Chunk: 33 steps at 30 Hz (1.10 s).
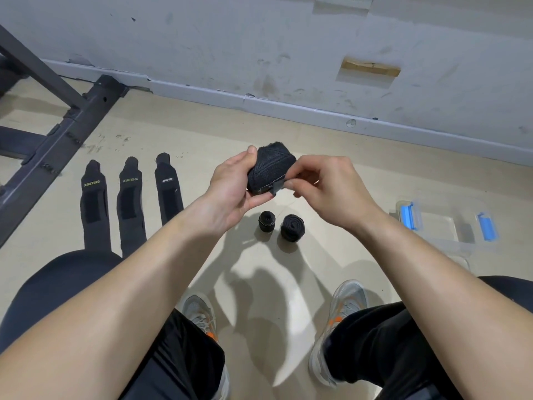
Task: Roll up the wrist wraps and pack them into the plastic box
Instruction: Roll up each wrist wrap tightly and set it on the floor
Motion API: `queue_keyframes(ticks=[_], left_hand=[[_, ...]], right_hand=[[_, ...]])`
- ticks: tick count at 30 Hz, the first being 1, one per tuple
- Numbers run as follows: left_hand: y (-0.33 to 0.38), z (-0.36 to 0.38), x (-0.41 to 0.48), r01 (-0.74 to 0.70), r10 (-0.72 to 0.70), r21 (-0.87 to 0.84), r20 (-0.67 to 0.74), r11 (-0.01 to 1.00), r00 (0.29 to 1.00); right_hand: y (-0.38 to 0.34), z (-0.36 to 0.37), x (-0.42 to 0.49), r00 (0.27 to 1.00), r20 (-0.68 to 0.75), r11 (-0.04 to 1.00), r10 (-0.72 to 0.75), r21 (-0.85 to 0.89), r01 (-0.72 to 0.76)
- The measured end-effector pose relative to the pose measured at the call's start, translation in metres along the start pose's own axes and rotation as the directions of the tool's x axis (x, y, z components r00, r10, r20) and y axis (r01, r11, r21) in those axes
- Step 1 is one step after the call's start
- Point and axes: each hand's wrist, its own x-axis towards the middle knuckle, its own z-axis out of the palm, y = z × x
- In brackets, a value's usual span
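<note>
A black wrist wrap rolled into a thick bundle [269, 168] is held above the floor. My left hand [233, 194] grips the roll from the left and below. My right hand [326, 186] pinches the loose tab at the roll's end [278, 186]. Two finished black rolls [266, 221] [292, 228] stand on the floor just below my hands. Three flat, unrolled black wraps [93, 203] [129, 202] [168, 189] lie side by side on the floor at the left. The clear plastic box [441, 226] with blue latches sits open on the floor at the right.
A dark metal equipment frame [72, 122] runs across the floor at the far left. A grey wall and skirting [288, 105] close off the back. My knees and grey sneakers [343, 310] fill the bottom of the view.
</note>
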Motion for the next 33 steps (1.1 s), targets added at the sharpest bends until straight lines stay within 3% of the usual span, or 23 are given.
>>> queue_keyframes(ticks=[5,10,16,20,25,29,33], left_hand=[[-0.006,0.008,-0.002,-0.008,0.007,0.02,0.065,1.0,0.998],[-0.013,0.013,-0.004,0.024,-0.024,0.005,0.085,1.0,0.996],[-0.017,0.012,-0.006,0.098,-0.102,0.039,0.139,0.994,0.985],[-0.019,0.01,-0.007,0.127,-0.134,0.058,0.146,0.99,0.98],[-0.02,0.01,-0.009,0.143,-0.152,0.065,0.167,0.988,0.974],[-0.025,0.012,-0.011,0.08,-0.103,0.202,0.105,0.976,0.989],[-0.03,0.014,-0.012,-0.111,0.068,0.406,0.12,0.907,0.99]], right_hand=[[0.003,-0.001,0.002,0.971,-0.172,0.975,-0.168,-0.177,0.137],[0.007,0.002,0.002,0.941,-0.222,0.944,-0.257,-0.264,0.195],[0.013,0.003,0.0,0.904,-0.344,0.933,-0.256,-0.332,0.138],[0.021,0.01,0.0,0.955,-0.278,0.988,-0.101,-0.143,0.063],[0.022,0.016,0.0,0.986,0.042,0.947,0.16,0.275,-0.166],[0.017,0.023,0.0,0.977,-0.007,0.921,0.214,0.336,-0.199],[0.015,0.022,0.004,0.96,-0.067,0.895,0.27,0.385,-0.225]])
